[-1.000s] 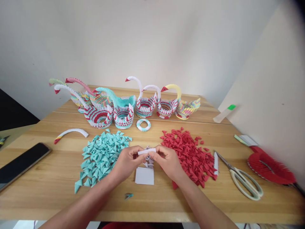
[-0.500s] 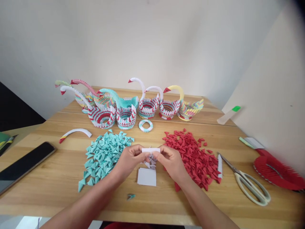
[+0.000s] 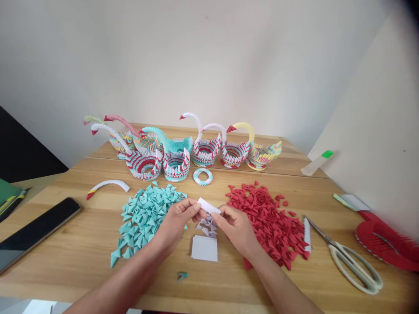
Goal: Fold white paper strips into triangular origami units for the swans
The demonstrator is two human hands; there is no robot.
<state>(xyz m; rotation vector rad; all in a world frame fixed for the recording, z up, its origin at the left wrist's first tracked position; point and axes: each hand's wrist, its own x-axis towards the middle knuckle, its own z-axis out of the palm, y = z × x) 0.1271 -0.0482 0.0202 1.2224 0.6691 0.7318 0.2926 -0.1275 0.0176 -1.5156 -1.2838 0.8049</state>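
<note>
Between my two hands is a small folded strip of white paper (image 3: 208, 206), tilted down toward the right. My left hand (image 3: 178, 218) pinches its left end between thumb and fingers. At the right end, the thumb and fingers of my right hand (image 3: 237, 226) are closed on it. Just below the strip lie several white folded paper triangles (image 3: 207, 226), partly hidden by my hands. A stack of white paper rectangles (image 3: 204, 248) rests nearer to me. Heaped teal paper triangles (image 3: 144, 218) lie by my left hand, red paper triangles (image 3: 271, 222) by my right.
Several paper swans (image 3: 144, 163) stand along the back, with a paper ring (image 3: 202, 176) before them. A curved white neck piece (image 3: 108, 185) and a phone (image 3: 39, 231) lie left. Scissors (image 3: 347, 257) and a red paper piece (image 3: 386, 240) lie right. A teal clip-like piece (image 3: 182, 275) sits in front.
The white strip has gone from level to slanting, its right end lower. My left fingers have shifted along its end. The whole view has moved slightly.
</note>
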